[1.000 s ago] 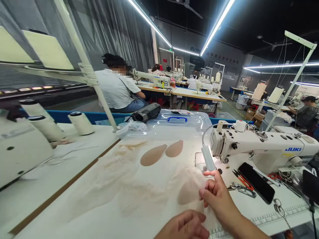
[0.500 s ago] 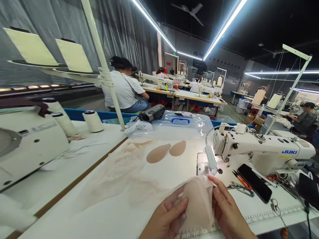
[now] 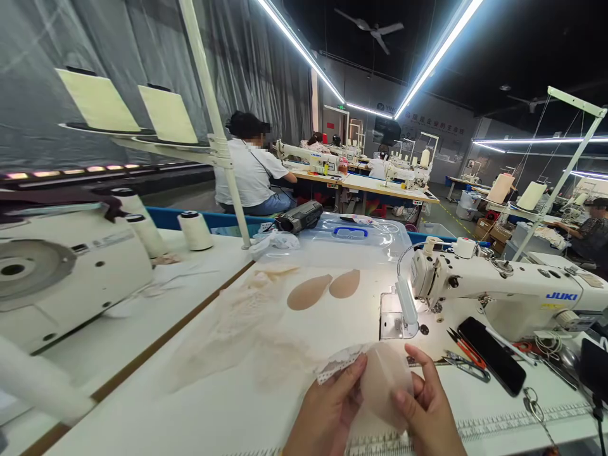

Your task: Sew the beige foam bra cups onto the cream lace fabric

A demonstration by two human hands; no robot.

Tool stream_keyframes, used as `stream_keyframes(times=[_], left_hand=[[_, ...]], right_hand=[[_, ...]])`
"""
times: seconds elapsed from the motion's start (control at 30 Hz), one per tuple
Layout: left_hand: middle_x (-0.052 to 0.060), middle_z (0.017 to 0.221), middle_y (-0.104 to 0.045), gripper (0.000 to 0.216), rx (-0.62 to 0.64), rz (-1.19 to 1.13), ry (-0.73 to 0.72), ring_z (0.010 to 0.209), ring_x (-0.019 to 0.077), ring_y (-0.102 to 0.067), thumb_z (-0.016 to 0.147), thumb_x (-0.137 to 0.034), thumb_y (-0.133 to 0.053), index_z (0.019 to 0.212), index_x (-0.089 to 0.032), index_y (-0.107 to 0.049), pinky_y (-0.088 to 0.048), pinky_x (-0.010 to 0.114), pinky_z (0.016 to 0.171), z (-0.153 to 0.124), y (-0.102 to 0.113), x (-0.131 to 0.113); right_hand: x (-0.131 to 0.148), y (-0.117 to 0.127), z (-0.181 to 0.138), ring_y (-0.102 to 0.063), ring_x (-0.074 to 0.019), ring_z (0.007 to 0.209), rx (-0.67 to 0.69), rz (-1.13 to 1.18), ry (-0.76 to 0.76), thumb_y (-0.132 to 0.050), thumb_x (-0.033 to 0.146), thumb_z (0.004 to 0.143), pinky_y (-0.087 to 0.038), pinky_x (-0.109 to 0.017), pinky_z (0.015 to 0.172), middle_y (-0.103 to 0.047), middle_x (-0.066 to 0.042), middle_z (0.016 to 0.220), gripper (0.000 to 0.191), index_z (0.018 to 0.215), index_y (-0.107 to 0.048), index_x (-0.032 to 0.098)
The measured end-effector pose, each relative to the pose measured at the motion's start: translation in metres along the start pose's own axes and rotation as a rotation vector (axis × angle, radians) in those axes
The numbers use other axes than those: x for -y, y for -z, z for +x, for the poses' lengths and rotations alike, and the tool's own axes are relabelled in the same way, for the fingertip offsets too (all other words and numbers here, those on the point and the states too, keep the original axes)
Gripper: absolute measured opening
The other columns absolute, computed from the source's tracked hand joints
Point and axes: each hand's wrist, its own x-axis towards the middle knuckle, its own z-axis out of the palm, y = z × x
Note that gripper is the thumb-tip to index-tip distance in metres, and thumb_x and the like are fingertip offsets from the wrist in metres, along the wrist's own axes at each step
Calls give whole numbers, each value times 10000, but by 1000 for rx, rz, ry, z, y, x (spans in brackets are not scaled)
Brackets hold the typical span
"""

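Note:
A beige bra cup (image 3: 386, 383) with thin sheer fabric over it is held in front of me, low in the head view. My left hand (image 3: 330, 402) pinches its left side, thumb on top, where a white dotted edge (image 3: 342, 362) of the fabric sticks out. On the other side my right hand (image 3: 425, 402) grips the cup with the thumb on its face; the index finger is raised. Two flat beige teardrop pads (image 3: 308, 292) lie on the table beyond my hands. Left of them spreads a pile of sheer cream fabric (image 3: 228, 335).
A white sewing machine (image 3: 508, 278) with a lit lamp stands to the right. Beside it lie orange-handled snips (image 3: 468, 349) and a black phone (image 3: 491, 356). A clear plastic box (image 3: 384, 237) is at the back. Another machine (image 3: 71, 272) stands left; a person sits beyond.
The right thumb has come round onto the cup's face, and the cup has turned. The dotted fabric edge now shows at my left hand. My view has swung slightly left.

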Motion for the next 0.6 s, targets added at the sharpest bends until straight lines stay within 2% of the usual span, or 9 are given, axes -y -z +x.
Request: stream_keyframes(times=[0.2,0.4,0.6], left_hand=[[142,931,-837,389,52,1,-1,980,378,-785,634,-374,-995,897,-130,-842,-652,416,841,1,0,1],[140,897,-827,315,114,-25,59,987,368,-779,689,-358,-963,830,-117,-817,-635,406,859,1,-2,2],[132,957,-819,430,234,-67,179,1020,335,-761,754,-484,-937,955,-121,-826,-615,375,911,-2,-13,3]], right_hand=[[3,-1,4,-737,-264,831,-9,40,-25,-964,556,711,-590,-374,761,-775,-48,909,909,1449,-528,255],[8,-3,4,-740,-282,861,-13,19,-25,-981,542,683,-594,-406,788,-789,-59,946,926,1442,-530,263],[9,-6,4,-722,-267,854,-5,-13,2,-981,547,680,-567,-381,787,-777,-44,922,934,1444,-524,265]])
